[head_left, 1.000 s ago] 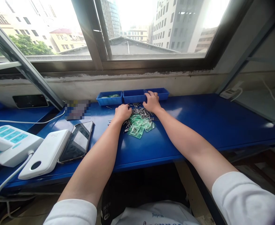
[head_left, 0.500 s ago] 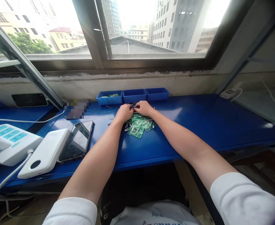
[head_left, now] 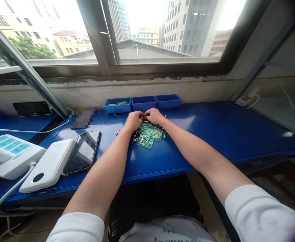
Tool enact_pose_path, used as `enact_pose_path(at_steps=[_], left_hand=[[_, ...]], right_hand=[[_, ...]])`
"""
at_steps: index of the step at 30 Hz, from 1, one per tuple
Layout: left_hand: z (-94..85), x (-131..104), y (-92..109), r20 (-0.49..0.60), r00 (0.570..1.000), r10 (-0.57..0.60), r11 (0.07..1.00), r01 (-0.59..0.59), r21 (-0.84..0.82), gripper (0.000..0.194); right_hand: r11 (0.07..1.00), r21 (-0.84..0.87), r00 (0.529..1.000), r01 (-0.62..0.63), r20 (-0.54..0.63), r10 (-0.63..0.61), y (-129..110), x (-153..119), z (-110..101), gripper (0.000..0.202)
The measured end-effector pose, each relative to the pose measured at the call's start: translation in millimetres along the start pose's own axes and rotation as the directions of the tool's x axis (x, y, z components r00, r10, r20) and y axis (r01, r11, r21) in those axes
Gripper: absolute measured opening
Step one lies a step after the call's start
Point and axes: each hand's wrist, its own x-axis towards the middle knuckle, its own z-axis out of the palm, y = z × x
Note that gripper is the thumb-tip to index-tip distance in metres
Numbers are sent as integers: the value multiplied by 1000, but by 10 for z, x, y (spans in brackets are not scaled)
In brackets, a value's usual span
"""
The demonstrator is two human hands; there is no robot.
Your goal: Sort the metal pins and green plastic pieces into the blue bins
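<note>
My left hand (head_left: 133, 120) and my right hand (head_left: 154, 115) meet fingertip to fingertip over a heap of small metal pins (head_left: 138, 135) and clear green bags (head_left: 148, 133) on the blue bench (head_left: 202, 134). Both hands are curled, pinching something small between them; the hands hide what it is. Three blue trays stand just behind the hands: the left tray (head_left: 117, 106) holds a few green bags, the middle tray (head_left: 144, 102) and the right tray (head_left: 168, 100) show only blue inside.
A phone (head_left: 83, 152), a white power bank (head_left: 49, 166) and a white power strip (head_left: 10, 154) with cables lie at the left. A dark device (head_left: 31, 108) rests on the sill. Another white strip (head_left: 246, 99) lies at far right.
My right hand has drawn back from the right tray to the pile and met my left hand. The left hand has barely shifted.
</note>
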Motion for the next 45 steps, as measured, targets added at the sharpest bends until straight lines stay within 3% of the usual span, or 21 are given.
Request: enact_pose_path(at_steps=[12, 22, 29, 35, 39, 45], left_hand=[[5, 21, 3, -73, 995, 69, 997, -68, 21, 30], [-29, 8, 42, -130, 989, 75, 997, -73, 24, 27], [-49, 18, 39, -213, 976, 51, 999, -47, 23, 28], [-78, 4, 78, -186, 982, 12, 1000, -11, 4, 29], [-104, -8, 107, -205, 978, -44, 998, 51, 31, 32], [-111, -9, 77, -207, 973, -98, 990, 117, 79, 32]], right_hand=[[998, -61, 1000, 8, 28, -7, -12, 10, 0, 16], [998, 37, 991, 55, -127, -50, -96, -66, -67, 19], [933, 334, 970, 132, -237, -52, -101, -36, -69, 17], [803, 590, 978, 81, -202, 50, -119, -35, -102, 17], [839, 542, 960, 46, -257, 113, -93, -28, -129, 21], [968, 249, 924, -38, -360, 130, 46, -11, -186, 35]])
